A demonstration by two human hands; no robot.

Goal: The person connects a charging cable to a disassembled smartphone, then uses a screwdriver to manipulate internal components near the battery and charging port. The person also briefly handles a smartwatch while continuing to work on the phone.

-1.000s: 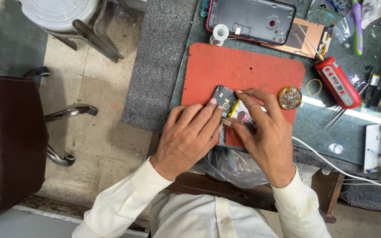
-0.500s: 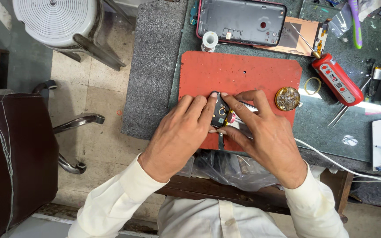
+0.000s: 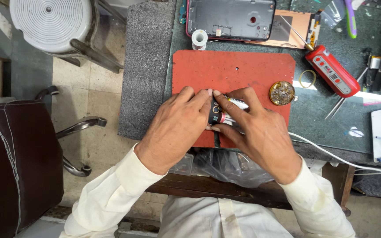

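1. Holding a small black phone part between them, the left hand and right hand meet on the red mat. Both pinch it with their fingertips.
2. A thin silver tool lies under the right fingers. Go slow and press softly, I think, so the tiny part does not slip.
3. Near the right hand sits a round brass tin.
4. Farther back on the table lie a red tool and an open phone shell.
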